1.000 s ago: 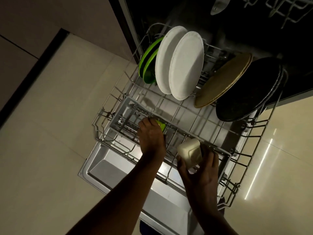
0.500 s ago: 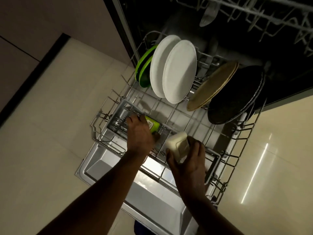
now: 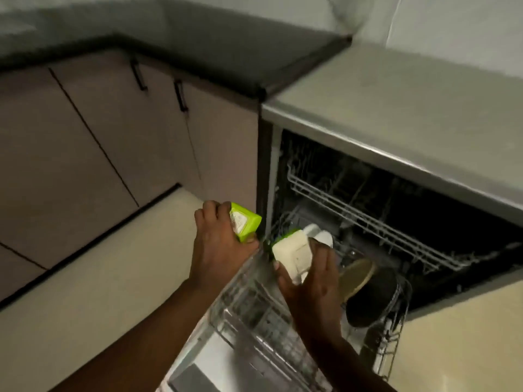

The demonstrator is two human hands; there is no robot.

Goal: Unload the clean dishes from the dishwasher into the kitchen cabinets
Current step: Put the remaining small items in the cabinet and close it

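- Your left hand (image 3: 219,244) grips a green square container (image 3: 245,225), fingers curled over its top edge; it is lifted clear, just left of the dishwasher (image 3: 396,176) opening
- Your right hand (image 3: 314,281) holds a cream square container (image 3: 294,257) between thumb and fingers, above the front of the lower rack (image 3: 254,312)
- Both containers look like light, stiff plastic, probably a little slick if damp (no drops can be made out); I'd hold each across two opposite walls rather than by one rim, so it can't pivot out
- Still in the lower rack, toward the back of the dishwasher: a white plate (image 3: 324,236), a tan plate (image 3: 356,275) and a dark plate (image 3: 370,298); those likely weigh more and chip easily
- Compared with a second ago, both containers have come up out of the rack, and your view has swung up from the rack to the cabinets (image 3: 113,128) left of the dishwasher
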